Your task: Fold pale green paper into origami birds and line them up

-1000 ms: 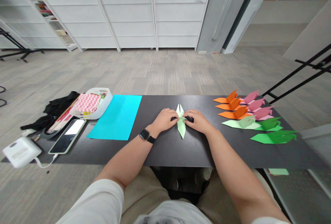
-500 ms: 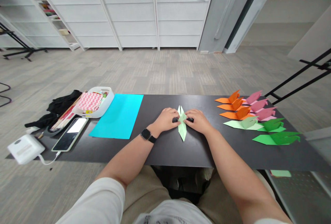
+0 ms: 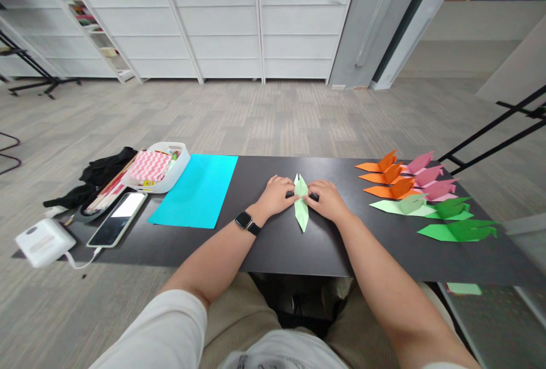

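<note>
A pale green folded-paper piece (image 3: 302, 215), long and pointed with a small split at its far tip, lies upright in the view on the dark table. My left hand (image 3: 277, 194) pinches its left edge near the middle. From the other side my right hand (image 3: 327, 199) grips the right edge, fingers closed. Each hand has a small black band or cover on a finger beside the paper. The fingertips partly hide the paper's sides.
Folded paper birds stand at the right: orange (image 3: 390, 174), pink (image 3: 429, 176), and green (image 3: 458, 231). Blue paper sheets (image 3: 198, 193) lie left, beside a white basket (image 3: 181, 161), a phone (image 3: 117, 221), a white power bank (image 3: 45, 242) and black cloth (image 3: 106, 167).
The split at the paper's far tip looks narrower, and the folds between my fingers lie flatter. Both hands keep nearly the same place; the view has shifted very slightly.
</note>
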Demonstrator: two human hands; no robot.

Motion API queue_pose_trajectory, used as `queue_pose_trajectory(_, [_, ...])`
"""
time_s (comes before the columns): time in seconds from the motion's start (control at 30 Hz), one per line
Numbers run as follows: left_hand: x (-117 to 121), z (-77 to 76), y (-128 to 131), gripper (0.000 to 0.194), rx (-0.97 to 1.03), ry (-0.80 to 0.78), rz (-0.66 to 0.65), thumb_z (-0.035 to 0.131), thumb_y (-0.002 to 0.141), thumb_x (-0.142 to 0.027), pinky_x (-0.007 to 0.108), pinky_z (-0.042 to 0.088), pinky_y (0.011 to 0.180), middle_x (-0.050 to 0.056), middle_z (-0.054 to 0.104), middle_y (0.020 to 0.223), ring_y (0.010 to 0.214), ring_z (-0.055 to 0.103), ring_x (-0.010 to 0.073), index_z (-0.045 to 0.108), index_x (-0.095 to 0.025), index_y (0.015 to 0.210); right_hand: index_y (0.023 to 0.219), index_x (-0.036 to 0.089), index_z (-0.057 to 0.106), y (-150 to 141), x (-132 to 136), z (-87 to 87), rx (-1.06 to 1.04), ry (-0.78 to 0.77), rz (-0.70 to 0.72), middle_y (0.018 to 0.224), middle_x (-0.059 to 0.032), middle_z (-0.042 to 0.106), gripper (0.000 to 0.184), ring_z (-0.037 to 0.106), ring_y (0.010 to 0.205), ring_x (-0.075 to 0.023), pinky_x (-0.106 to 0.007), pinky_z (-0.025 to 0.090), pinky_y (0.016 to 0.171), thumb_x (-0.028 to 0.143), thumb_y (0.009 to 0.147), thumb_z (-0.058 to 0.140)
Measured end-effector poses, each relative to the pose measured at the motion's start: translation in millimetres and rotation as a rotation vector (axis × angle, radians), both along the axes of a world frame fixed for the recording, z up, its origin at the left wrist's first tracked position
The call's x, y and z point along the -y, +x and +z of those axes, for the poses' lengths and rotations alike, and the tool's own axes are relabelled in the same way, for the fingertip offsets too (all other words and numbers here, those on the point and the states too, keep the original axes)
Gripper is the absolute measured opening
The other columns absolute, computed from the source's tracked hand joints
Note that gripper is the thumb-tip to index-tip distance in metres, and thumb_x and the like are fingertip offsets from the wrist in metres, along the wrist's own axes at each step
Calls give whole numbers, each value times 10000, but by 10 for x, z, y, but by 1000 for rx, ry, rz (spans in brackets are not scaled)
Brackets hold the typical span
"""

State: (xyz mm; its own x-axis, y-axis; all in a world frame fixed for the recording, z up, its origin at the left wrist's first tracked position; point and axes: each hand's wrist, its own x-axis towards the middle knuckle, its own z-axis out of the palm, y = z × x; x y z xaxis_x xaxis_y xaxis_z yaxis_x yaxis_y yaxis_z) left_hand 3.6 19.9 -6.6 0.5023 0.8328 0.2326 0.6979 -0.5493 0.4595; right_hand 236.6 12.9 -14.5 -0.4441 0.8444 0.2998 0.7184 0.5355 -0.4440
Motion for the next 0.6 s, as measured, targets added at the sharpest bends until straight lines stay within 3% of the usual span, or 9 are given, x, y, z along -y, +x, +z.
queue_pose_trajectory(0.13, [-10,-2,35,143,20,-10,50,742,939,-372,554,289,1264,27,734,1132,1140,644,243,696,-246,988,818,248,653,-19,-6,-9,-2,8,-31,1148,-49,765,120,630,1131,-281,-444,422,950,298,921,690])
queue_pose_trajectory(0.27, [-13,-10,54,386,114,-65,101,813,876,-316,583,268,1274,28,748,1143,1155,667,252,596,-257,1189,912,255,660,-41,-19,-43,19,-2,-75,1099,-60,751,57,631,1103,-291,-440,435,932,292,903,702])
queue_pose_trajectory(0.33, [-11,-16,56,452,145,-78,110,828,861,-293,586,251,1284,23,747,1137,1162,670,248,558,-258,1222,1061,256,660,-42,-24,-60,8,6,-106,1125,-76,736,189,630,1109,-302,-448,449,942,281,884,722])
queue_pose_trajectory(0.43, [-1,-25,49,362,88,-34,111,820,874,-315,583,269,1276,33,713,1148,1155,650,253,588,-252,1144,1249,255,625,-29,-25,-78,-19,35,-139,1234,-109,696,403,612,1169,-324,-480,463,993,287,869,755])
queue_pose_trajectory(0.6, [21,-39,26,209,19,32,89,787,907,-366,582,268,1273,38,633,1253,1233,580,264,699,-273,1072,1154,295,735,-6,-4,-91,15,42,-115,1346,-105,609,244,560,1274,-325,-516,451,1084,326,912,737])
